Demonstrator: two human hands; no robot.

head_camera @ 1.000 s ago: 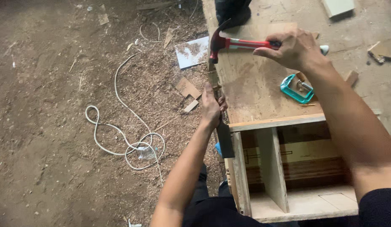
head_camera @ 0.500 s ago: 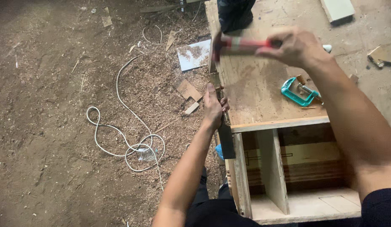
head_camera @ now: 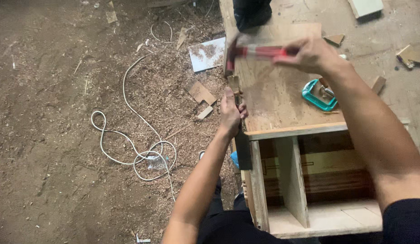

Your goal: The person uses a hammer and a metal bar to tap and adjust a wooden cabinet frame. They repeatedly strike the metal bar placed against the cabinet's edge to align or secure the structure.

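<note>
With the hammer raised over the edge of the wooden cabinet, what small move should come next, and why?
Probably bring the hammer down on the small wooden piece at the cabinet edge. The right hand holds the hammer raised and blurred above it, while the left hand steadies that piece just below.

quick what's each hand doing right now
Left hand: closed on a small wood piece at the cabinet edge.
Right hand: closed on a red-handled hammer.

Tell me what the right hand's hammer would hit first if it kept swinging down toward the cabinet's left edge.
Most likely the small wooden piece that the left hand steadies at the cabinet's edge. The right hand holds the red-handled hammer, its blurred head just above that piece. Depth is hard to judge, and the left hand's fingers sit close below.
</note>
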